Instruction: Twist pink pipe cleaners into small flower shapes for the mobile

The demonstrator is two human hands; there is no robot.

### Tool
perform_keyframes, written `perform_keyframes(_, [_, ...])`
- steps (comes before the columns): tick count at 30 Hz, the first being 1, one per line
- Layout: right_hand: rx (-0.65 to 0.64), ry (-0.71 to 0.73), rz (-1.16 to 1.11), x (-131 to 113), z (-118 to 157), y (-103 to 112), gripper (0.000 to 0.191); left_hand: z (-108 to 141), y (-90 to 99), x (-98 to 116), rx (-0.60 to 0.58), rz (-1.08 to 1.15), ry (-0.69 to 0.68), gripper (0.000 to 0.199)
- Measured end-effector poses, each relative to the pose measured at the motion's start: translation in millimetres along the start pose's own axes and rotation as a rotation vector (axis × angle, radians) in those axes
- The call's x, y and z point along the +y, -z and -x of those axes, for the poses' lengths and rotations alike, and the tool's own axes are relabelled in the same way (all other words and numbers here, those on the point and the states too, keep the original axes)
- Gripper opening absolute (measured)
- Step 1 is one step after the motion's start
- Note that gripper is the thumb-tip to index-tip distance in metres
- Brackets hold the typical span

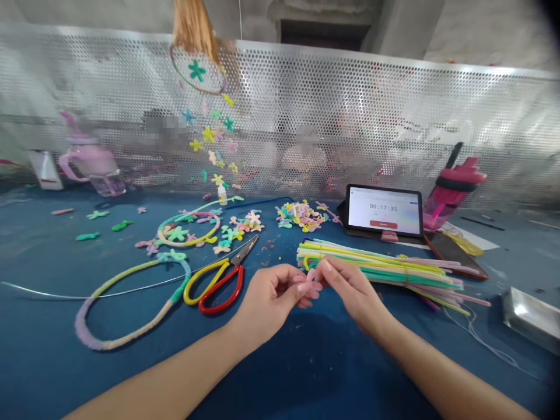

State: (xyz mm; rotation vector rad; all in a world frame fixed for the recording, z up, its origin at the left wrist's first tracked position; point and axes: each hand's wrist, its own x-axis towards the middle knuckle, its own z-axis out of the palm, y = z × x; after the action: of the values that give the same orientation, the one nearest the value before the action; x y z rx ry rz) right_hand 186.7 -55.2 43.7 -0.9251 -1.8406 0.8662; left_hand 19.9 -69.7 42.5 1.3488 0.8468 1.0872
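Observation:
Between the thumb and fingers of my left hand (273, 297) is a small pink fuzzy flower (310, 284), held above the blue table. My right hand (350, 286) is pinched at the flower's right side, its fingertips touching a petal. Just behind my hands lies a bundle of pastel pipe cleaners (385, 271), tied with bands. Scissors (221, 280) with one yellow and one red handle rest left of my left hand, blades pointing away. Farther left lies a large fuzzy multicoloured ring (131, 265).
A smaller ring (210, 236) and loose flowers (230, 233) lie behind the scissors. A flower pile (301, 214), a tablet (385, 211) and a pink bottle (452, 192) stand farther back. A metal box (531, 315) is at right. Flowers hang before a perforated metal screen (271, 76).

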Motion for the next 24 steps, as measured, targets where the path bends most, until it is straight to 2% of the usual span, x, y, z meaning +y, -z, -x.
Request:
perform_keyframes(2, [-0.173,0.008,0.037,0.2,-0.5,0.6,0.036,0.1,0.5,0.1,-0.032,-0.043,0.001,0.022])
perform_keyframes(4, [-0.235,0.021,0.084,0.1,0.2,0.3,0.035,-0.1,0.5,-1.1,-0.054,-0.069,0.015,0.021])
perform_keyframes(10, [-0.226,-0.017,0.111,3.3,2.1,-1.9,0.030,-2.4,1.3,-4.7,-0.046,-0.068,0.055,0.018])
perform_keyframes(15, [-0.223,-0.074,-0.120,8.1,-1.1,1.0,0.029,-5.5,5.7,1.7,-0.124,0.036,0.089,0.020])
perform_keyframes(18, [-0.250,-0.114,-0.203,9.2,-2.5,2.5,0.028,-6.0,7.9,3.3,-0.130,0.041,0.112,0.021])
perform_keyframes(24, [-0.333,-0.126,-0.122,5.8,-3.1,5.4,0.032,-5.3,6.8,1.7,-0.118,0.033,0.139,0.026])
